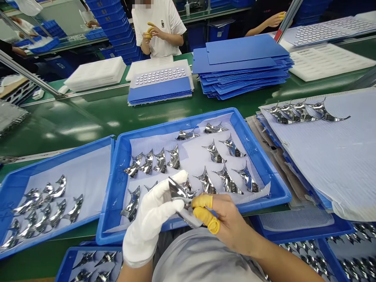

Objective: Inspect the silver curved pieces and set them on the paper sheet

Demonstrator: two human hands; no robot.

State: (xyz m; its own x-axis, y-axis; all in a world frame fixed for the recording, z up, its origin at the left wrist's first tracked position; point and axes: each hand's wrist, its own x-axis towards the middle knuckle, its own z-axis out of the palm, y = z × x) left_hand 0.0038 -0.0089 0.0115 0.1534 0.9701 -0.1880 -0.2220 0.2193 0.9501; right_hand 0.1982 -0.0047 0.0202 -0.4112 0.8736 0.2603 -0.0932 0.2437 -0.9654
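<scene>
My left hand [149, 217], in a white glove, grips a shiny chrome curved metal part [177, 190] above the front edge of a blue tray [272, 180]. My right hand [219, 215] wears yellow finger cots on its thumb and forefinger, which are closed on the lower end of the same part. What lies right between those fingertips is hidden. Inside the tray, on white foam sheet, several similar pointed chrome parts [227, 180] lie in rows behind my hands.
To the left, another blue tray [96, 172] holds more chrome parts. At right, a foam-covered stack [317, 156] carries several of them. Blue sheets [241, 58] are piled across the green bench [88, 117]. Lower trays [88, 248] flank my lap. A co-worker [160, 27] stands opposite.
</scene>
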